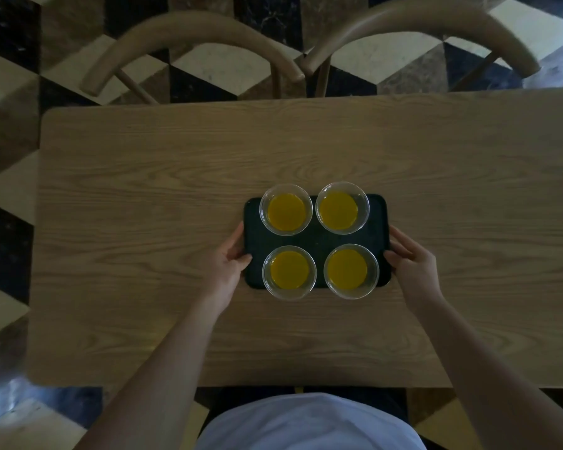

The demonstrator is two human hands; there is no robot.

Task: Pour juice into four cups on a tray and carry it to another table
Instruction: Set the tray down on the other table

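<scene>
A dark tray [316, 240] lies on the wooden table [143, 190], a little right of its middle. On it stand several clear plastic cups holding orange juice: far left [286, 209], far right [342, 207], near left [289, 272] and near right [351, 271]. My left hand [229, 259] grips the tray's left edge, thumb over the rim. My right hand [410, 259] grips the right edge the same way. I cannot tell whether the tray rests on the table or is lifted just off it.
Two curved wooden chair backs [195, 34] [420, 24] stand at the table's far side. A tiled floor [10, 254] in black, brown and cream surrounds the table. My white shirt [309, 423] is at the near edge.
</scene>
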